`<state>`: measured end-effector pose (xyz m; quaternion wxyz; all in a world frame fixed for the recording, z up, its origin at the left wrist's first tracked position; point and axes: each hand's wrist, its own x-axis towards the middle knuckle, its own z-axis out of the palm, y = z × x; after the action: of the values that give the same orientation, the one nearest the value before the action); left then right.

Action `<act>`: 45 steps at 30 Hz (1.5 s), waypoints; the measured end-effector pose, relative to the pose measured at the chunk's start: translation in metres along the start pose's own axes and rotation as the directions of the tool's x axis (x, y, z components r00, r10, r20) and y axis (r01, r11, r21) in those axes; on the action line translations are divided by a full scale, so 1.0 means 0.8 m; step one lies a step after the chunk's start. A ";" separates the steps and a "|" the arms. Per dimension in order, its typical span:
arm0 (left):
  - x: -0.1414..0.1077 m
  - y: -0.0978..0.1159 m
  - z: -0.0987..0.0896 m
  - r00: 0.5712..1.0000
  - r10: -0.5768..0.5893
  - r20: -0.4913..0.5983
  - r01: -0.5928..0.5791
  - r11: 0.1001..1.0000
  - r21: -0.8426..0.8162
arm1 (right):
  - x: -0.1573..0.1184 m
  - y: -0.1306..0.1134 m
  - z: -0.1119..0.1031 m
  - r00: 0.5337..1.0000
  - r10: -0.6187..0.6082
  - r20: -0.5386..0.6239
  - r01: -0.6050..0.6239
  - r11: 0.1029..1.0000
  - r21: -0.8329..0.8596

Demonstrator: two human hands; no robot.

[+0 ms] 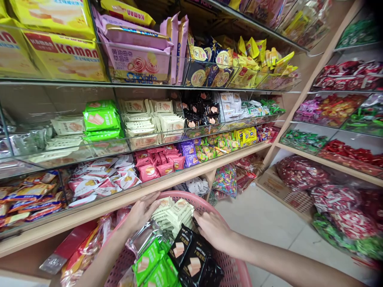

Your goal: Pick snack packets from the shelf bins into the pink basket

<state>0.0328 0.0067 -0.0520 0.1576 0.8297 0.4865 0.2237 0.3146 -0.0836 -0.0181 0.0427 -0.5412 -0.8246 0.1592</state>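
Left hand spread, apparently empty; right hand half-curled, hold indiscernible | cream-coloured snack packets flanked in pink basket | best pressed evenly

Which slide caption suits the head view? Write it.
Left hand and right hand flank cream packets in a pink basket with green packets and black packets, by stocked shelves.

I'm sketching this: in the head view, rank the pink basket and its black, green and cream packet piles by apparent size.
1. Pink basket
2. Black pile
Green pile and cream pile: too alike to rank
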 end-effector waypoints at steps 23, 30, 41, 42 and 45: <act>0.001 0.004 -0.002 0.998 -0.016 -0.055 0.013 0.998 -0.056 | -0.014 -0.009 -0.021 0.993 -0.017 0.117 0.014 1.000 0.028; 0.000 0.001 0.000 1.000 -0.013 -0.026 0.013 1.000 -0.017 | -0.020 -0.011 -0.025 0.989 -0.001 0.151 0.006 0.999 -0.031; -0.001 -0.002 0.001 0.997 -0.063 0.044 0.062 0.998 0.025 | 0.032 0.042 -0.200 0.868 -0.029 -0.496 0.047 0.999 0.025; -0.001 -0.002 0.001 0.996 -0.069 0.051 0.068 0.997 0.027 | 0.042 0.050 -0.224 0.825 -0.022 -0.565 0.024 1.000 -0.002; -0.001 -0.004 0.002 0.995 -0.083 0.050 0.082 0.996 0.030 | 0.070 0.073 -0.284 0.680 -0.024 -0.733 -0.067 0.993 -0.094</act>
<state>0.0307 0.0074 -0.0553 0.1676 0.8165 0.5191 0.1891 0.3981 0.0375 0.1727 0.3364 -0.5708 -0.7398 -0.1168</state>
